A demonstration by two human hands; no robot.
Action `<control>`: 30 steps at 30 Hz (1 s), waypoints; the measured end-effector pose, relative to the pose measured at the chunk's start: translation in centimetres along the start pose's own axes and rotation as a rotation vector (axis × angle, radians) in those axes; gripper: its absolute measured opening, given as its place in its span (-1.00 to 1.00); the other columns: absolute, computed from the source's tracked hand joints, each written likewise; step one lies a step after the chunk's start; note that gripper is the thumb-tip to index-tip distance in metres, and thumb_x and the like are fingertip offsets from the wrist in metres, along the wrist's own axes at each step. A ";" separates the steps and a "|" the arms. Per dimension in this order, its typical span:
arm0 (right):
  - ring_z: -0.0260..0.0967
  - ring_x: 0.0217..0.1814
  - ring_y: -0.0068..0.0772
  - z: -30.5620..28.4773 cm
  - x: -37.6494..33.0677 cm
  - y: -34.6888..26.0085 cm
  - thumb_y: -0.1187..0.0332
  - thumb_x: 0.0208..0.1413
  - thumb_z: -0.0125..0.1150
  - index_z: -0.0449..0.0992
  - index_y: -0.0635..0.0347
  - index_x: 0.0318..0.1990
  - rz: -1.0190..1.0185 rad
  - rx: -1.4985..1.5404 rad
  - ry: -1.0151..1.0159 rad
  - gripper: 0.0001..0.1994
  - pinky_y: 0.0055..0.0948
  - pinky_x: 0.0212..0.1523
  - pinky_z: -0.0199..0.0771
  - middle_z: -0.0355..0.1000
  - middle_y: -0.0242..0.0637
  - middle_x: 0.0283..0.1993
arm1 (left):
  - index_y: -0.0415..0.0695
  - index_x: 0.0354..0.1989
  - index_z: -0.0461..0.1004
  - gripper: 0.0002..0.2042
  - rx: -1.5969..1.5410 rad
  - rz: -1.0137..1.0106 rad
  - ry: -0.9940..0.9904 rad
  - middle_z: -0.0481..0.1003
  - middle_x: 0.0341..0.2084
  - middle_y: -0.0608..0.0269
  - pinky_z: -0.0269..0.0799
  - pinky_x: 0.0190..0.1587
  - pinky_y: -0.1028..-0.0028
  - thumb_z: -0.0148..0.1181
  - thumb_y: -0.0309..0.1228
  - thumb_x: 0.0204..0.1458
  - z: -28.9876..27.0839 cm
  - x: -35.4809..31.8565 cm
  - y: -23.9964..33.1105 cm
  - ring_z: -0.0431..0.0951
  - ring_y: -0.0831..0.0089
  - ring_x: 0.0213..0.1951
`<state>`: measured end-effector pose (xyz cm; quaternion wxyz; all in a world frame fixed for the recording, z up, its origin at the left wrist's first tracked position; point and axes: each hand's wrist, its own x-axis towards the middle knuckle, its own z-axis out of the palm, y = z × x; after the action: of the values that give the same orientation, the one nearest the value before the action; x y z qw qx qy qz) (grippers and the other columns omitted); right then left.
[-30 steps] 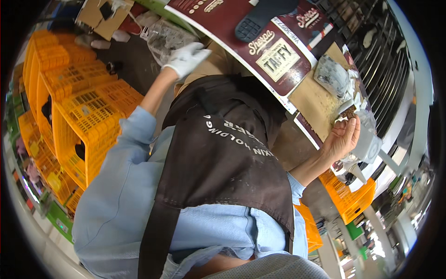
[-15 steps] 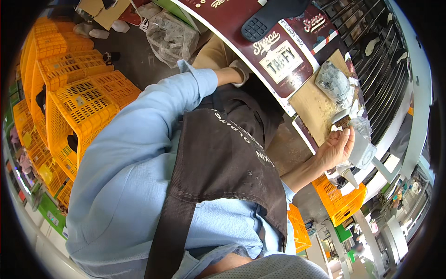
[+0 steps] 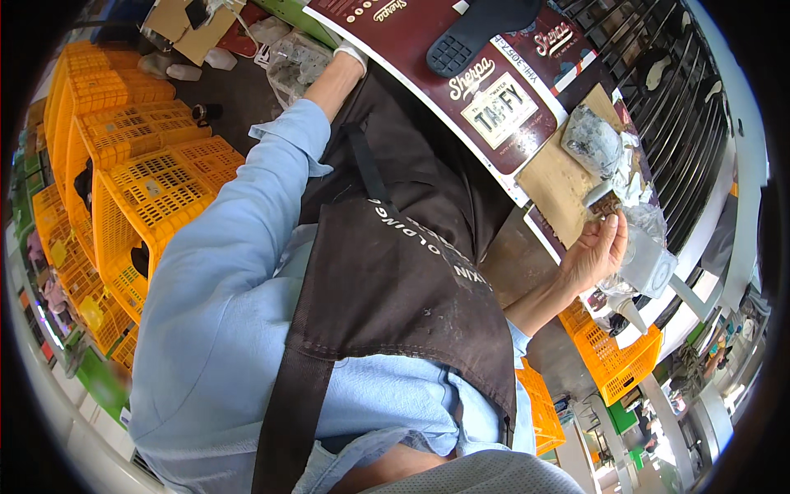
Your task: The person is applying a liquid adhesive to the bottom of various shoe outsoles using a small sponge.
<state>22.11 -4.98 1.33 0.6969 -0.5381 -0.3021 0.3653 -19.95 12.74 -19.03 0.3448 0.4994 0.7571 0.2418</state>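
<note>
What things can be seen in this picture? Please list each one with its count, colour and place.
crates: many, orange, stacked at the left.
table cover: one, dark brown with a white edge, across the top.
flat dark tool: one, black, on the cover at the top.
cardboard sheet: one, brown, on the table at the right.
lump in clear plastic: one, grey, on the cardboard.
clear plastic bag: one, on the floor at the top, beside the gloved hand.
metal rack: one, dark, top right.
apron: one, dark brown, centre.
shirt: one, light blue.
left hand: white glove, reaching to the top.
right hand: bare, at the cardboard's edge by crumpled plastic; grip unclear.
</note>
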 end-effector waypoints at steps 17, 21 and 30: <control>0.33 -0.43 -0.67 -0.5 -0.2 -0.1 0.54 0.14 0.20 0.51 0.36 -0.11 0.019 -0.016 0.080 -0.83 -0.71 -0.44 0.34 0.49 -0.34 -0.32 | -0.20 0.09 0.41 -0.54 -0.334 -0.401 0.104 0.55 -0.08 0.15 0.35 0.05 0.42 0.29 -0.31 0.01 6.0 -0.5 -11.8 0.51 0.34 -0.03; 0.34 -0.43 -0.66 -0.3 -0.1 -0.2 0.53 0.13 0.22 0.52 0.35 -0.12 -0.003 0.011 0.063 -0.83 -0.71 -0.43 0.35 0.49 -0.35 -0.33 | -0.20 0.04 0.45 -0.56 -0.180 -0.371 0.085 0.54 -0.08 0.08 0.35 0.05 0.39 0.23 -0.25 0.01 4.2 3.3 -8.7 0.51 0.27 -0.02; 0.23 -0.46 -0.70 -0.7 -0.6 -0.4 0.55 0.10 0.25 0.54 0.35 -0.13 -0.018 -0.001 0.118 -0.82 -0.72 -0.46 0.22 0.44 -0.40 -0.37 | -0.21 -0.06 0.52 -0.55 0.381 -0.179 -0.126 0.52 -0.08 -0.06 0.36 0.06 0.32 0.10 -0.11 0.00 2.3 2.4 -9.7 0.50 0.10 0.00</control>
<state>22.44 -5.89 1.48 0.7166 -0.5561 -0.2656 0.3267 -24.51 11.29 -28.09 0.3107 0.5005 0.8074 0.0313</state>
